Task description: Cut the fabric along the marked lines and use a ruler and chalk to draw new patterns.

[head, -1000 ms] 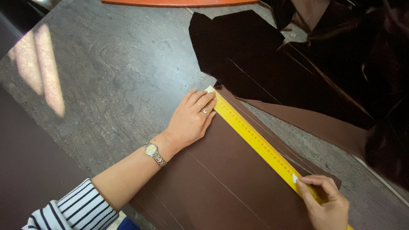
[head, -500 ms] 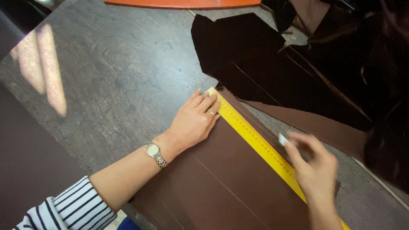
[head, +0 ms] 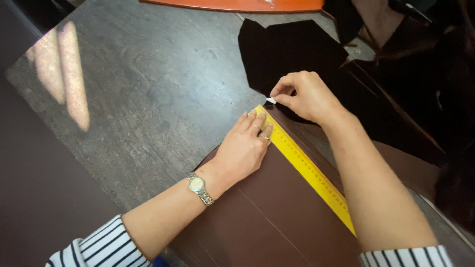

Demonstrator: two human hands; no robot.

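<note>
- Head view, looking down on a grey worktable [head: 148, 84].
- Left hand [head: 245, 146] laid flat, fingers released and spread, pressing on the upper end of a yellow ruler [head: 304, 165] and on the brown sheet [head: 277, 217] under it.
- Gold ring on one left finger; metal wristwatch [head: 199, 188] on the left wrist, toward 7 o'clock from the hand; striped sleeve [head: 101, 247] farther down at 7 o'clock.
- Ruler running aslant from 11 o'clock to 5 o'clock across the brown sheet, close along its right edge.
- Right hand [head: 304, 96] at 1 o'clock from the left hand, fingertips pinched on a small white piece of chalk [head: 271, 100]; other fingers curled in.
- Chalk tip just beside the top end of the ruler, at the sheet's upper corner.
- Black material [head: 292, 49] spread at 12 o'clock from the right hand, partly under it.
- More dark brown pieces [head: 396, 113] toward 3 o'clock, overlapping.
- Orange curved edge [head: 237, 5] at the top of the view, well apart from both hands.
- Pale patches of light on the table at 10 o'clock.
</note>
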